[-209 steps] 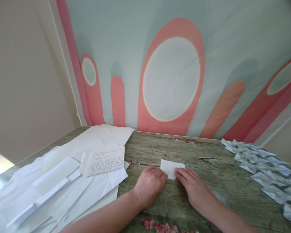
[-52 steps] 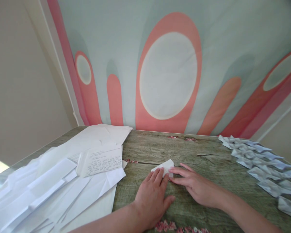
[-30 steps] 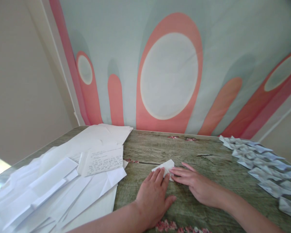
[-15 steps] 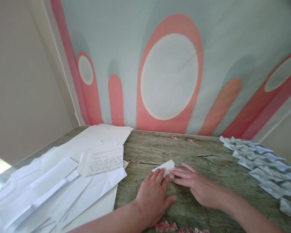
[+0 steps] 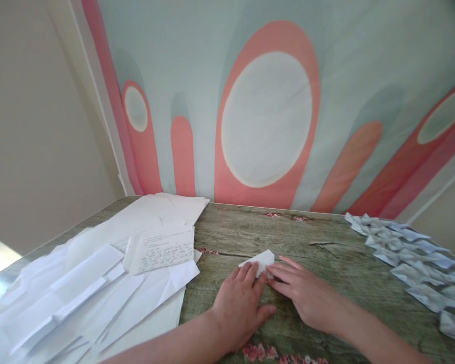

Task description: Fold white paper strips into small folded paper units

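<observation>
A small folded piece of white paper (image 5: 264, 258) lies on the table, its lower part covered by my fingers. My left hand (image 5: 240, 303) rests flat over its lower left, fingers stretched out and the thumb held apart to the right. From the right, my right hand (image 5: 303, 290) reaches to the paper's right edge with straight fingers, the fingertips touching it. Neither hand is closed around the paper. What the undersides of my fingers press on is hidden.
Loose and folded white sheets (image 5: 114, 298) spread over the left side, with a handwritten sheet (image 5: 165, 250) on top. Several folded paper pieces (image 5: 413, 263) stand in rows at the right. The wood-patterned table (image 5: 242, 227) ends at a printed wall hanging (image 5: 267, 194).
My right hand has shifted slightly left and its fingers have drawn a little closer together at the paper's edge. The left hand and the paper stay nearly in place.
</observation>
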Demonstrator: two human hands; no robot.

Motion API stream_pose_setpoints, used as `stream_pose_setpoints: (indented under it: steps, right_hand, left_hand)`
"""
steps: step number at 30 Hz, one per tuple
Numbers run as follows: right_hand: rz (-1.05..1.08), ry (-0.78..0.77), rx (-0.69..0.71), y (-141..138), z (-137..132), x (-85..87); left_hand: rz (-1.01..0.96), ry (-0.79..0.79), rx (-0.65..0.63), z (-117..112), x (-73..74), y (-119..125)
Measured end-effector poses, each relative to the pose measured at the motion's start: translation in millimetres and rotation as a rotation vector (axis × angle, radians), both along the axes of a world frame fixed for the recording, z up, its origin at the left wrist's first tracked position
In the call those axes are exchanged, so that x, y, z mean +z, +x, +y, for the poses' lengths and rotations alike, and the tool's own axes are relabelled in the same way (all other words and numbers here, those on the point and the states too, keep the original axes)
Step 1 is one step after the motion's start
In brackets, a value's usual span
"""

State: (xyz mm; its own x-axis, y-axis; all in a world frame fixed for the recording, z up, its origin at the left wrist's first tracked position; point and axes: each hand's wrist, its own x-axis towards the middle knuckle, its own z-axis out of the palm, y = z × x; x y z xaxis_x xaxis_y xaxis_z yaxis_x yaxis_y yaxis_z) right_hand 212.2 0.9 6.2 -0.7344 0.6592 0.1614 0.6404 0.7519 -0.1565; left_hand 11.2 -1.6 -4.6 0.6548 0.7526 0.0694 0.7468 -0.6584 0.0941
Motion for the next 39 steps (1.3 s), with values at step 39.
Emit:
stream_pose_setpoints:
  steps: [39]
  right_hand:
    - [0.103, -0.075, -0.038, 1.6, 1.3, -0.5]
  left_hand:
    - [0.025, 0.077, -0.087, 7.8, 27.1, -9.6]
